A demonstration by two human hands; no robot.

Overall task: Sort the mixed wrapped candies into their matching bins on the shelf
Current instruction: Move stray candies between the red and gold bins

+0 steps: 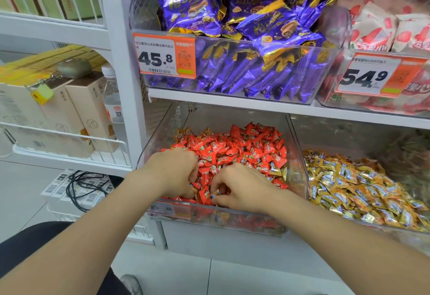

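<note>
At the far left, beige boxes (76,113) and a water bottle (112,94) stand on a white wire rack, with a black cable (79,187) coiled on the flat boxes below it.

On the lower shelf, a clear bin (160,127) holds a heap of red candies (244,150). The person's left hand (172,171) is at the bin's front left, knuckles up, with the fingers curled down into the red wrappers. The fingertips are buried, so whether they grip anything cannot be told. Just to its right, nearly touching it, the right hand (242,187) rests on the heap near the front rim. Its thumb and forefinger pinch a small candy (215,193), which looks gold-wrapped. A few stray gold pieces (277,170) lie among the red ones by the bin's right wall.

Next along, the neighbouring bin (349,136) is heaped with gold candies (360,190).

On the shelf above, purple packs (244,27) fill a clear tub behind an orange price tag (162,57) reading 45.8. To the right of them are red-and-white packs (384,27), behind a second tag (370,76) reading 54.9.
</note>
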